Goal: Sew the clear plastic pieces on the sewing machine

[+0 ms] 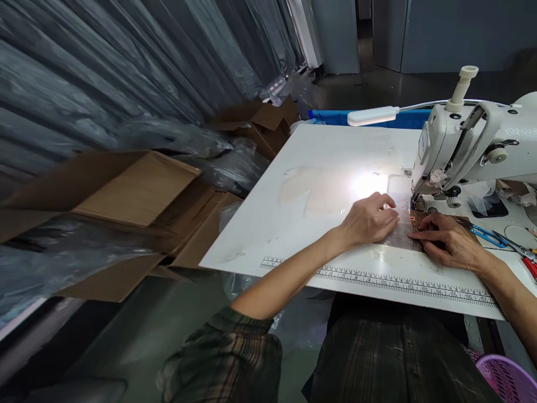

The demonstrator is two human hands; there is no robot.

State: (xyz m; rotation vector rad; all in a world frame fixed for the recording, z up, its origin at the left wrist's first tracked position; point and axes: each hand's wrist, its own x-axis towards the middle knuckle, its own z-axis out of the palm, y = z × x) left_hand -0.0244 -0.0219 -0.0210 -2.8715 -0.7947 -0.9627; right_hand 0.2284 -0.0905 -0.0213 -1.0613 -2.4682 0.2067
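Observation:
My left hand (372,219) rests with bent, closed fingers on the left side of a small clear plastic sheet (403,228), which lies flat on the white table of a sewing machine (436,145). At the sheet's right edge, my right hand (451,242) has its thumb and fingers drawn together on the plastic. A brown flat piece (415,219) shows beside and under the right fingers; how it joins the plastic is hard to make out. Just behind both hands sits the machine's needle and presser foot area (414,202), close to the sheet's upper edge.
Blue-handled thread snips (489,235) and red-handled scissors (529,266) lie right of my right hand. A ruler strip (377,281) runs along the table's front edge. Open cardboard boxes (121,190) stand left, a purple basket (505,375) below right. A lamp (373,116) hangs behind.

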